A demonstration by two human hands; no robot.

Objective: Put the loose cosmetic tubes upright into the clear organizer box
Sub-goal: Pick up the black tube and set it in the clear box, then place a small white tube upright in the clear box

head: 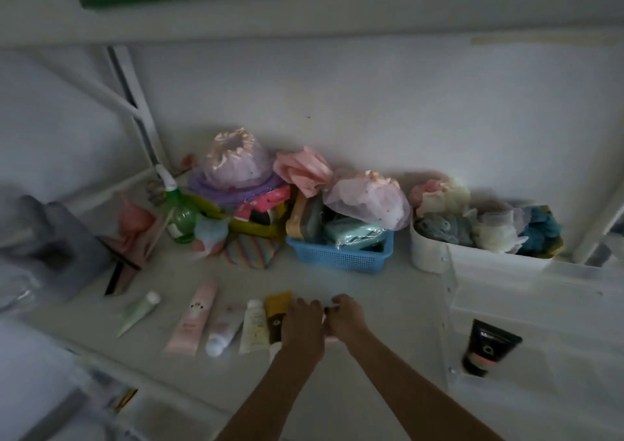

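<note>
Several loose tubes lie flat in a row on the white shelf: a green tube [137, 313], a pink tube [193, 319], a white-pink tube [224, 329], a cream tube [254, 326] and a yellow-brown tube [276, 310]. My left hand [302, 327] rests palm down just right of the yellow-brown tube. My right hand [345, 315] sits beside it with fingers curled. A pale tube [332, 340] shows only as a sliver between and under the hands. The clear organizer box [540, 292] stands at the right with a black tube [490, 349] upright inside.
Along the back wall stand a blue basket [341, 254], a white bin [429, 254] of sponges, shower caps, a green bottle [180, 216] and a pink packet [131, 238]. A grey cloth heap [44, 248] lies at the left. The shelf's front edge runs below my forearms.
</note>
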